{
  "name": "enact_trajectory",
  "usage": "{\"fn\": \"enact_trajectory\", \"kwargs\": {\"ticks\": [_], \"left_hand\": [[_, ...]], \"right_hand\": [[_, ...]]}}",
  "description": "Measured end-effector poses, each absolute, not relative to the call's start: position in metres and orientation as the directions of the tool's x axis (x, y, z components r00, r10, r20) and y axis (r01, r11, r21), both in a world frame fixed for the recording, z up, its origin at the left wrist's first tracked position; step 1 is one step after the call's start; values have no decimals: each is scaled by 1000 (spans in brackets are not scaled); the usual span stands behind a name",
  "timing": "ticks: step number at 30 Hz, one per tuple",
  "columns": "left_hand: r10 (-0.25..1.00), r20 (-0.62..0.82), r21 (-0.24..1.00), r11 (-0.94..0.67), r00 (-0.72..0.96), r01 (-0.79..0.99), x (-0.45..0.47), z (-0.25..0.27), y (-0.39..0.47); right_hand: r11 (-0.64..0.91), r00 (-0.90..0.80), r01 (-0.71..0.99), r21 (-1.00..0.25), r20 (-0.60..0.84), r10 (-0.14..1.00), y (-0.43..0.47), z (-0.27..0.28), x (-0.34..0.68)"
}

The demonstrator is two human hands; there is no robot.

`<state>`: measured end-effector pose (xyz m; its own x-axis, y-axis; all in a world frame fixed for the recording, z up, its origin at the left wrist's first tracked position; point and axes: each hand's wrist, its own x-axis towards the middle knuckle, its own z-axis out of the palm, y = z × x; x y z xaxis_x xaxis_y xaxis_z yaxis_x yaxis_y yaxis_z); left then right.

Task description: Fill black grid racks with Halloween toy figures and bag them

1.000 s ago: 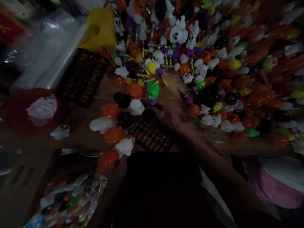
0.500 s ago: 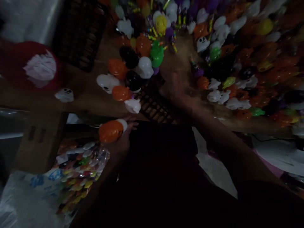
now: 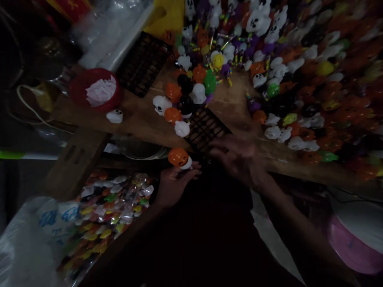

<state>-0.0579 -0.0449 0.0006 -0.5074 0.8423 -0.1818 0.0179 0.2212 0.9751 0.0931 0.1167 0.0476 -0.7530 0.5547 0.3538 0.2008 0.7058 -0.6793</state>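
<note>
In my left hand (image 3: 173, 186), just below the table's front edge, sits an orange pumpkin toy (image 3: 177, 157) with a dark printed face and a white part at its lower right. The fingers close around that white end. My right hand (image 3: 237, 156) hovers by the near right corner of a black slatted tray (image 3: 206, 127). Motion and dim light smear its fingers, so whether they hold anything is unclear. Beside the tray stands a cluster of small toys, including a white ghost (image 3: 162, 105), an orange pumpkin (image 3: 172, 115) and a green figure (image 3: 210, 82).
A large heap of toys (image 3: 317, 107) covers the right of the wooden table (image 3: 137, 119). At left are a red bowl (image 3: 74, 93) of paper slips, another black tray (image 3: 143, 65) and a lone ghost (image 3: 115, 116). Bagged toys (image 3: 110, 211) lie below left; a pink basin (image 3: 353, 243) is lower right.
My right hand has drawn back toward me from the tray's far side. My left hand still holds the pumpkin toy, now turned and further right in view. The camera view has shifted left.
</note>
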Motion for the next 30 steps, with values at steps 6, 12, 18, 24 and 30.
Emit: {"fn": "enact_trajectory", "kwargs": {"ticks": [6,12,18,24,30], "left_hand": [[890,-176,961,247,-421,121,-50,0,-38],[899,-166,951,255,-404,175,-60,8,-38],[707,141,827,300,-693,475,-104,12,-34],[788,206,733,269,-581,624,-115,5,-9],[798,286,679,221,-530,700,-111,0,6]], "right_hand": [[533,-758,136,-835,259,599,56,35,94],[555,-662,149,-819,334,671,72,38,96],[474,-538,244,-846,288,792,109,34,89],[473,-570,320,-821,232,788,133,22,63],[492,-634,318,-810,204,746,134,27,64]]}}
